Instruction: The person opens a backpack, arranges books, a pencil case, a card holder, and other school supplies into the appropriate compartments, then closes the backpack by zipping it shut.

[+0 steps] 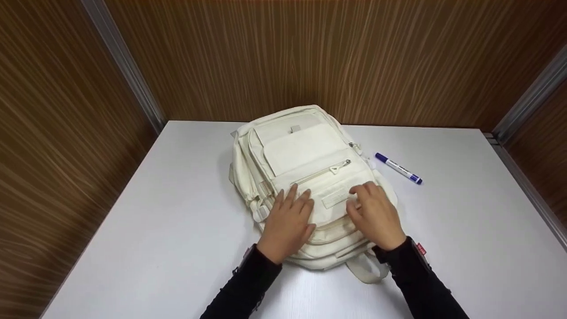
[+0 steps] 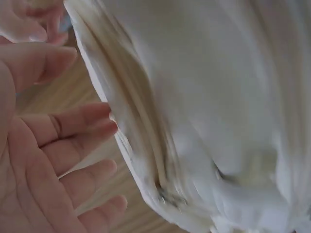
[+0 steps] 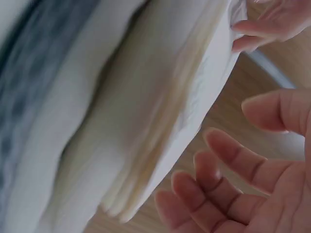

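Note:
A cream backpack [image 1: 305, 146] lies on the white table with its zipped front facing up. My left hand [image 1: 287, 223], fingers spread, is over the lower left of the front; in the left wrist view its fingertips [image 2: 104, 109] come close to or touch the fabric. Over the lower right, beside the sewn label [image 1: 335, 197], is my right hand [image 1: 375, 215] with its fingers loosely bent. Nothing lies between the fingers of that hand [image 3: 233, 189] in the right wrist view. A zipper pull [image 1: 335, 169] sits on the front pocket above both hands.
A marker with purple ends [image 1: 398, 168] lies on the white table [image 1: 177, 212] to the right of the backpack. Wood-grain panels [image 1: 310, 57] stand behind and at both sides. A strap loop [image 1: 365, 270] sticks out at the backpack's near end.

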Available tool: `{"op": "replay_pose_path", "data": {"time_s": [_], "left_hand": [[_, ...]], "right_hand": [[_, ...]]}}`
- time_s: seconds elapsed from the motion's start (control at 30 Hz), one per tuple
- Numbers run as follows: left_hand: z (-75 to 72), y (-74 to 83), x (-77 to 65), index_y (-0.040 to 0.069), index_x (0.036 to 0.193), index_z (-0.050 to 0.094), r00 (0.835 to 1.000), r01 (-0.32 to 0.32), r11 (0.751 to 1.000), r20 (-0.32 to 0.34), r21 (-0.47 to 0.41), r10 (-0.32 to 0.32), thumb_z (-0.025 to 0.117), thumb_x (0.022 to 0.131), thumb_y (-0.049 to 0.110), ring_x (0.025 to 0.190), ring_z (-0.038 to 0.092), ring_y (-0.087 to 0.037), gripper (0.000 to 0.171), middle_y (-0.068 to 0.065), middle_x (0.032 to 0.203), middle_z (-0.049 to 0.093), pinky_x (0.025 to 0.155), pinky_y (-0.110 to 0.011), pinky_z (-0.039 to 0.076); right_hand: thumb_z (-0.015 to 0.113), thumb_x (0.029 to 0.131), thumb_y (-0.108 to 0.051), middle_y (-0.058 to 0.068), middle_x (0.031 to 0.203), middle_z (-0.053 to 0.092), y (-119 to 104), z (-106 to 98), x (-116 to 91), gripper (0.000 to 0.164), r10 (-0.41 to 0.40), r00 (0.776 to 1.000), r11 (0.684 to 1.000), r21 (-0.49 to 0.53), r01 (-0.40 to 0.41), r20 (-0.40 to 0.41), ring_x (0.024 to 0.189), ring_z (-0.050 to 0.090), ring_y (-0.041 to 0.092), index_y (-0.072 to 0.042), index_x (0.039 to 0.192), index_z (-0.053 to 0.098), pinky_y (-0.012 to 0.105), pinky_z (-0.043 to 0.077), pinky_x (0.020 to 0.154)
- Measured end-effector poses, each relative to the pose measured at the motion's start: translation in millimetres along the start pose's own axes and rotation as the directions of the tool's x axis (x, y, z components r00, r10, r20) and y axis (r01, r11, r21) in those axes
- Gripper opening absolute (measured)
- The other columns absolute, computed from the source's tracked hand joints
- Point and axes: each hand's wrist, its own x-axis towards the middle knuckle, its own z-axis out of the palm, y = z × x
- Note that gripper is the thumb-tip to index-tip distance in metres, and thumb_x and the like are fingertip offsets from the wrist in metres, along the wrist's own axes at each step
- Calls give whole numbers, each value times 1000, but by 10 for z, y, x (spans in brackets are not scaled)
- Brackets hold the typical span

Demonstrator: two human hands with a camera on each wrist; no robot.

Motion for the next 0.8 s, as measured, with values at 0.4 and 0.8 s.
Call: {"op": "replay_pose_path", "data": {"time_s": [0.4, 0.8], "left_hand": [[169, 77, 32, 24, 134, 59, 996, -82, 995, -31, -56, 80, 66, 90, 38, 140, 44, -23, 46, 5, 148, 50, 113, -44, 39], [3, -193, -15, 18, 123, 65, 1000, -12, 990, 21, -140, 15, 79, 79, 19, 132, 53, -24, 46, 5, 137, 60, 104, -44, 48]], "right_hand": [[59, 95, -23, 22, 157, 29, 385, -53, 56, 59, 85, 965, 992, 73, -106, 247, 113, 58, 51, -9, 149, 37, 64, 45, 95], [68, 90, -27, 18, 125, 48, 156, -3, -2, 57, 9, 976, 999, 34, -17, 219, 62, 53, 21, -10, 140, 45, 43, 50, 61]]}}
